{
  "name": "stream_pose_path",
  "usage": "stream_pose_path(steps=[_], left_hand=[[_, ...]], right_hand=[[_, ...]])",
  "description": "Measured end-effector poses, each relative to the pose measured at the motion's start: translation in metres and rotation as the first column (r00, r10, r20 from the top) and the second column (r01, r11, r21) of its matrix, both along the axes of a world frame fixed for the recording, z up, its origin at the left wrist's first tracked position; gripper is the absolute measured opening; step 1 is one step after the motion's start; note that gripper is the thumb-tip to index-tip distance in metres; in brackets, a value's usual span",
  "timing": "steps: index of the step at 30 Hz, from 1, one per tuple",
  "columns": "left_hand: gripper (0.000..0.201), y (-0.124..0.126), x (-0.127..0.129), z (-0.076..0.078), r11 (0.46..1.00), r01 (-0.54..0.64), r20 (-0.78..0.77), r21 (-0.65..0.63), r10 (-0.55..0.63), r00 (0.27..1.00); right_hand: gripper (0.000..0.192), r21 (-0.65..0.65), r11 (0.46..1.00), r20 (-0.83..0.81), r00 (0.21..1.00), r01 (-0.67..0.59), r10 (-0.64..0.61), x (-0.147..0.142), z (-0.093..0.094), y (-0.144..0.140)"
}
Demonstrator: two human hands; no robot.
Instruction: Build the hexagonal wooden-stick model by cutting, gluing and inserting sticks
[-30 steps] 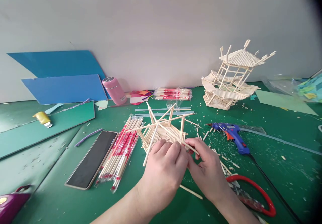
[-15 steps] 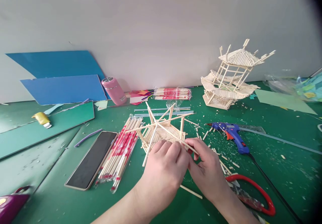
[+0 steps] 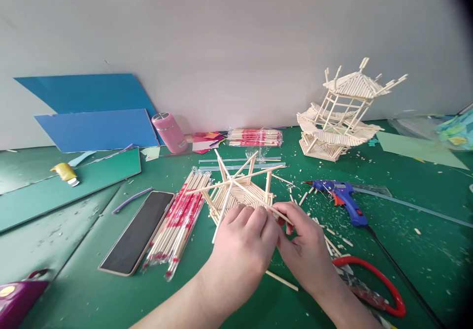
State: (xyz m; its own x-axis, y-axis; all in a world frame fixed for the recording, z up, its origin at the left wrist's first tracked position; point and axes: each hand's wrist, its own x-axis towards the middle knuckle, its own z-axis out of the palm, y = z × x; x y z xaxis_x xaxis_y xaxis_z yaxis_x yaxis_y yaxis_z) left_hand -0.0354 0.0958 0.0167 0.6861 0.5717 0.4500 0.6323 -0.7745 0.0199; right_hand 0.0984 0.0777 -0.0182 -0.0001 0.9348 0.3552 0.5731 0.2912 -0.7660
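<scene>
A half-built model of thin wooden sticks sits on the green table in front of me, with long sticks fanning out from its top. My left hand rests against its near edge, fingers curled on the sticks. Beside it, my right hand pinches a thin stick that lies across the model's near right corner. A loose stick lies on the table under my hands.
Wrapped chopstick bundles and a phone lie left. A blue glue gun and red-handled cutters lie right. A finished stick pavilion stands far right. A pink bottle and blue sheets lean on the white wall.
Both hands stay on the model's near edge with only small finger shifts. The view has drifted slightly.
</scene>
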Motion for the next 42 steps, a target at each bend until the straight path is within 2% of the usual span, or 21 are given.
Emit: stream_pose_path(steps=[5, 7, 9, 11, 13, 16, 19, 24, 32, 36, 42], left_hand=[[0.029, -0.012, -0.012, 0.006, 0.999, -0.013, 0.023, 0.032, 0.013, 1.000], [0.028, -0.017, -0.022, 0.009, 0.996, -0.077, 0.052, 0.049, 0.075, 0.996], [0.027, -0.019, -0.032, 0.011, 0.981, -0.190, 0.094, 0.032, 0.186, 0.978], [0.028, -0.019, -0.042, 0.012, 0.959, -0.283, 0.111, -0.013, 0.283, 0.953], [0.033, -0.019, -0.051, 0.010, 0.946, -0.318, 0.102, -0.063, 0.324, 0.941], [0.036, -0.021, -0.059, 0.004, 0.935, -0.340, 0.120, -0.100, 0.350, 0.929], [0.033, -0.022, -0.061, -0.003, 0.927, -0.366, 0.212, -0.081, 0.375, 0.902], [0.025, -0.022, -0.059, -0.009, 0.929, -0.352, 0.267, -0.114, 0.370, 0.890], [0.019, -0.019, -0.054, -0.012, 0.933, -0.332, 0.347, -0.137, 0.359, 0.866], [0.016, -0.018, -0.052, -0.013, 0.935, -0.327, 0.398, -0.136, 0.354, 0.846], [0.015, -0.017, -0.054, -0.015, 0.935, -0.341, 0.387, -0.097, 0.351, 0.853]], right_hand=[[0.015, -0.016, 1.000, 0.022, 1.000, 0.018, -0.017, 0.003, -0.004, -0.001], [0.026, -0.009, 0.999, 0.040, 0.998, 0.044, -0.044, 0.005, -0.005, -0.003], [0.037, 0.018, 0.998, 0.074, 0.995, 0.067, -0.068, 0.008, -0.005, -0.006], [0.045, 0.074, 0.995, 0.118, 0.990, 0.068, -0.077, 0.010, -0.003, -0.008], [0.047, 0.166, 0.984, 0.150, 0.985, 0.066, -0.091, 0.011, 0.002, -0.008], [0.041, 0.317, 0.948, 0.210, 0.973, 0.023, -0.094, 0.011, 0.011, -0.006], [0.032, 0.387, 0.918, 0.315, 0.948, -0.082, -0.048, 0.005, 0.021, -0.001], [0.019, 0.341, 0.913, 0.485, 0.874, -0.223, 0.032, -0.011, 0.033, 0.006], [0.006, 0.202, 0.944, 0.589, 0.803, -0.259, 0.094, -0.025, 0.043, 0.013], [0.011, 0.206, 0.942, 0.585, 0.805, -0.266, 0.099, -0.025, 0.039, 0.017], [0.012, 0.218, 0.934, 0.514, 0.847, -0.282, 0.136, -0.025, 0.035, 0.018]])
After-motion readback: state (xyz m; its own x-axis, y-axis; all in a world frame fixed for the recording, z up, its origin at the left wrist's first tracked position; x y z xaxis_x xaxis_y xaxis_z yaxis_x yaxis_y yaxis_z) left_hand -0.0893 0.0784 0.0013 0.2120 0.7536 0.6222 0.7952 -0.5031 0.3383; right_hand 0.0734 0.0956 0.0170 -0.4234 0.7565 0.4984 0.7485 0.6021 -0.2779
